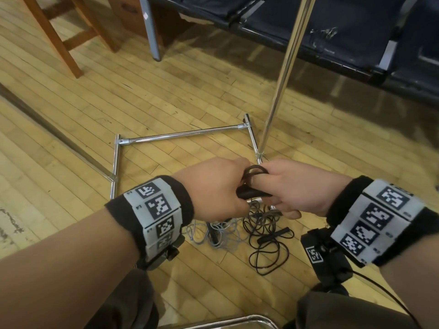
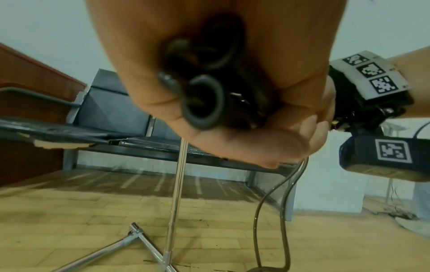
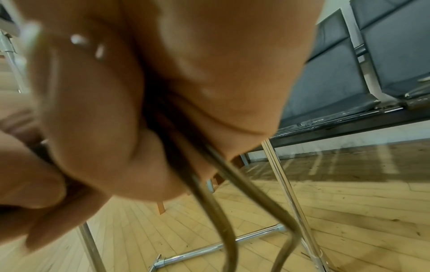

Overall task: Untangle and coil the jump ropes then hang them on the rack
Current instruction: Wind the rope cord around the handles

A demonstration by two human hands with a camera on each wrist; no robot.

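Note:
Both hands meet above the floor over a black jump rope [image 1: 255, 184]. My left hand [image 1: 213, 188] grips its black handles and coiled loops [image 2: 204, 103] in a fist. My right hand [image 1: 287, 188] holds the same rope, with one finger through a loop, and two strands [image 3: 221, 202] hang from its palm. Below the hands, more black rope [image 1: 268, 243] lies tangled on the floor beside a tangled grey rope [image 1: 213, 233]. The chrome rack [image 1: 282, 74] rises just behind the hands, its base frame [image 1: 183, 134] flat on the floor.
A row of dark blue seats [image 1: 332, 32] stands behind the rack. Wooden furniture legs [image 1: 59, 41] are at the far left, and a grey metal leg [image 1: 152, 32] beside them. A chrome tube [image 1: 225, 321] curves at the bottom edge by my knees.

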